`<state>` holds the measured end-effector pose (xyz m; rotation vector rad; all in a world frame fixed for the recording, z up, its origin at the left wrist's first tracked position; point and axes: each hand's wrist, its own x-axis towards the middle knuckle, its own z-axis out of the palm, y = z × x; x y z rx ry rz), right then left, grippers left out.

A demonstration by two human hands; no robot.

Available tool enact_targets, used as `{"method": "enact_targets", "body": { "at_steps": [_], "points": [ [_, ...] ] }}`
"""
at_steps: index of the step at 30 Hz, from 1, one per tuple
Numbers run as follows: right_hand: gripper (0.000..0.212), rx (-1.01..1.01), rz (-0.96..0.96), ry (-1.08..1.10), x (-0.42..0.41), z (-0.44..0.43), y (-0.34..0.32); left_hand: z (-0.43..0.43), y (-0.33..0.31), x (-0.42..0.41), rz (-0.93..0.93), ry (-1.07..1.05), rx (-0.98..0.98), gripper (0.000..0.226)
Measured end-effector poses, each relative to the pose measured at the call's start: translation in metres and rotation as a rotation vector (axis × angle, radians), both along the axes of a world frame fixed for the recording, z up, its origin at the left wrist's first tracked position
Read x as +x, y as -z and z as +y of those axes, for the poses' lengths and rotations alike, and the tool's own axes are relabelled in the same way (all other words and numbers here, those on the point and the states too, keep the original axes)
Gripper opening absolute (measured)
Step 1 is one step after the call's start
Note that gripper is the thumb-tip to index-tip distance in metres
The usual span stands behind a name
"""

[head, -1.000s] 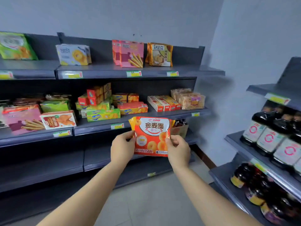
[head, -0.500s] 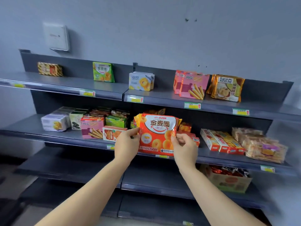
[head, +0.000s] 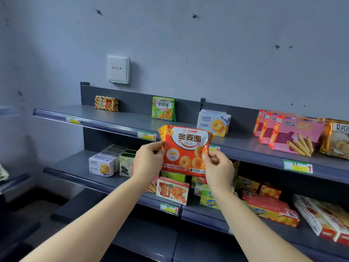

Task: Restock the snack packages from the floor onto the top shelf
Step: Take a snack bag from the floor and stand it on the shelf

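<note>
An orange snack bag with ring biscuits printed on it is held upright between both hands, in front of the top shelf's front edge. My left hand pinches its left side and my right hand pinches its lower right side. On the top shelf stand a striped brown packet, a green snack bag of the same brand, a white Landy box, pink wafer-stick boxes and a gold bag at the right edge.
The middle shelf below holds white boxes, a green cookie box, a red-and-white cracker box and red and yellow boxes to the right. A white wall unit hangs above the top shelf.
The view has swung left and up, bringing the top shelf closer. Both hands have raised the orange bag from middle-shelf height to the top shelf's front edge.
</note>
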<state>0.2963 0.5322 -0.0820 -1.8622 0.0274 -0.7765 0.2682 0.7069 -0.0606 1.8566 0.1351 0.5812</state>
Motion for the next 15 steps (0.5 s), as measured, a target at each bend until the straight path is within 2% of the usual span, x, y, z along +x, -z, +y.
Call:
{"method": "enact_targets", "body": {
  "at_steps": [5,15],
  "points": [
    [0.015,-0.012,-0.011,-0.012,0.054,0.048,-0.021,0.05,-0.019,0.054,-0.021,-0.043,0.026,0.029],
    [0.013,-0.18,0.013,-0.053,0.188,0.102,-0.054,0.11,-0.046,0.179,-0.08,-0.041,0.003,0.026]
  ]
}}
